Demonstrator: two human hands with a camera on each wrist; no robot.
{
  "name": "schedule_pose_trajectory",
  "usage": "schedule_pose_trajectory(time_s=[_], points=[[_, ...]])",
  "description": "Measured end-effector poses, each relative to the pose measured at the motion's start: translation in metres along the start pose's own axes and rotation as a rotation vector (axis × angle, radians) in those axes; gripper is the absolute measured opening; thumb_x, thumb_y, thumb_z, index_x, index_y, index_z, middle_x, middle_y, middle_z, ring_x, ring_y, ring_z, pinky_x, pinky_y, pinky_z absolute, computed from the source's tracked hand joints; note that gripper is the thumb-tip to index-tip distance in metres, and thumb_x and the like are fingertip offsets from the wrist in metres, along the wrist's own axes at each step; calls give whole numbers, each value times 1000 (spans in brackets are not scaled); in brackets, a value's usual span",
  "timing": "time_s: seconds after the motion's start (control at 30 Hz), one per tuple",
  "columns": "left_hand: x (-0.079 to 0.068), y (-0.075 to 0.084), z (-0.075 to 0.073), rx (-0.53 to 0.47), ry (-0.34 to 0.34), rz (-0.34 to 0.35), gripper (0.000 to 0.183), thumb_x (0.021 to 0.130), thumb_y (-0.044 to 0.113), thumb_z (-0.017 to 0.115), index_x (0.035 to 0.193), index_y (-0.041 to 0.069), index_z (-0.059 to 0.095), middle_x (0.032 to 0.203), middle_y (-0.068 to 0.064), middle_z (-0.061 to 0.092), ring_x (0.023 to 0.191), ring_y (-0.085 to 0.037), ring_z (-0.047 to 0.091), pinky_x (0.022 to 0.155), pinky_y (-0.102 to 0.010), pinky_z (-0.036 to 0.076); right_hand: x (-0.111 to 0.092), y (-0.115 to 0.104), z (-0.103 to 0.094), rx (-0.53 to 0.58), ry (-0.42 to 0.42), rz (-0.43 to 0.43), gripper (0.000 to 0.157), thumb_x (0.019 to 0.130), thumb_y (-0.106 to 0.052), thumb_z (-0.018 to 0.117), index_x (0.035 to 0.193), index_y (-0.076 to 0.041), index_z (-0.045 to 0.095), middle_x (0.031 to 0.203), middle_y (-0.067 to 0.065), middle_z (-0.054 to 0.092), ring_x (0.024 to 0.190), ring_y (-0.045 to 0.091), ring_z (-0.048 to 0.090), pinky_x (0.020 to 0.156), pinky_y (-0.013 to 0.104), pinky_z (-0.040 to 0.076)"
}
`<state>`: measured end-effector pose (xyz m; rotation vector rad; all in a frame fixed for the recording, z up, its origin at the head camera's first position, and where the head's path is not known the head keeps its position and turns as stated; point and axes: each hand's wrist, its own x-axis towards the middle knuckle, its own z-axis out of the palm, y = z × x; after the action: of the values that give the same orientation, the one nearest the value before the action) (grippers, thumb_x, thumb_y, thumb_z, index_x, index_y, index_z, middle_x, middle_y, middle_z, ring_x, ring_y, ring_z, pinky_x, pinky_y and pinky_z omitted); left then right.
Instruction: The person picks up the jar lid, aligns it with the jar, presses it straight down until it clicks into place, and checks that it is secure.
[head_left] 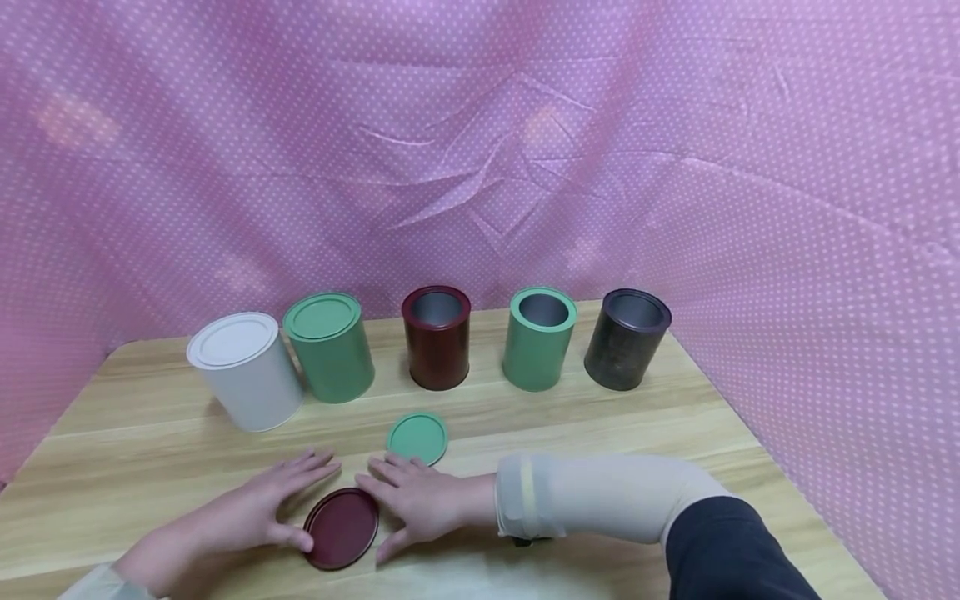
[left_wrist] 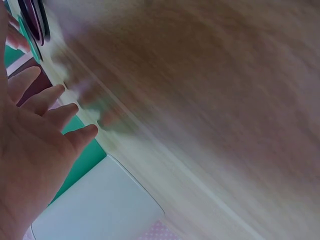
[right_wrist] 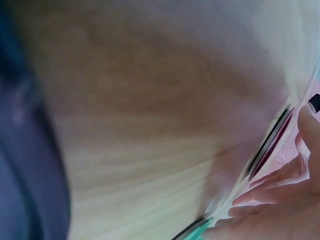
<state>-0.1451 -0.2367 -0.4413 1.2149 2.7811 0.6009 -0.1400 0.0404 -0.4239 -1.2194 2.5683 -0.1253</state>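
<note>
Between the two hands a dark red round lid [head_left: 342, 528] lies on the table, and in the right wrist view a dark edge shows along its underside. My left hand [head_left: 251, 508] is at its left, fingers outstretched, with the thumb tip right at the rim. On the other side my right hand [head_left: 423, 502] has its fingers spread, the index fingertip close by the dark red rim. Just beyond the right fingers is a flat green lid [head_left: 417, 438], its lower edge overlapped by them in the head view. Neither hand holds anything.
Along the back stand a white can [head_left: 251, 383] and a green can [head_left: 337, 367], both lidded. Further right are three uncovered cans: dark red [head_left: 438, 354], green [head_left: 534, 354] and black [head_left: 621, 350]. A pink dotted cloth [head_left: 480, 150] hangs behind the wooden table [head_left: 127, 450].
</note>
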Motion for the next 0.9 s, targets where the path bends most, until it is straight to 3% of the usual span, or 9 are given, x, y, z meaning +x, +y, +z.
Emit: schedule_pose_trajectory(time_s=[0.03,0.13,0.2,0.27,0.37,0.43,0.5,0.9], points=[[0,0,0,-7,-10,-5,86,72,54,72,144,16,46,146,-21,45,134,-43,38,99,-59,38,1,0,0,-5,-1,4,95,82,-65,61,155,-21,20,162,6,19,150,26,15,119,43,26],[2,-1,0,-39,-22,0,86,73,55,71,145,15,46,146,-23,43,134,-46,37,118,-31,20,2,-1,1,-14,2,14,94,82,-65,61,155,-21,21,162,6,19,150,26,15,119,42,26],[3,0,0,-59,-26,12,87,73,55,71,145,13,45,146,-26,42,134,-47,36,115,-12,4,2,-2,1,-23,5,18,93,83,-65,60,155,-20,22,162,6,19,149,25,15,119,42,25],[3,-1,1,-69,-20,31,87,73,55,71,144,12,46,145,-28,42,141,-38,29,101,2,-8,1,-3,1,-37,11,29,92,83,-65,60,154,-19,24,161,6,19,149,25,15,119,43,24],[3,0,1,-59,-12,58,87,72,55,71,142,10,47,144,-28,42,147,-11,10,102,2,-9,1,-4,2,-61,23,39,90,84,-65,59,153,-18,26,161,6,21,149,25,16,119,43,24],[2,-1,3,-53,-9,70,87,72,56,71,141,9,49,145,-27,42,141,8,-1,102,2,-10,1,-4,2,-69,33,41,89,84,-65,60,152,-18,28,161,6,22,149,26,17,119,43,24],[1,-2,4,-47,-6,78,87,71,57,71,141,9,50,145,-26,42,136,16,-5,101,2,-11,2,-5,1,-79,41,33,88,84,-64,60,152,-17,29,160,7,24,149,26,19,119,41,24],[-4,-3,7,-37,6,155,94,65,57,74,142,9,48,160,-7,25,137,17,-13,104,-1,-12,6,-12,1,-125,12,27,90,83,-66,59,151,-13,32,160,7,25,149,25,19,119,28,23]])
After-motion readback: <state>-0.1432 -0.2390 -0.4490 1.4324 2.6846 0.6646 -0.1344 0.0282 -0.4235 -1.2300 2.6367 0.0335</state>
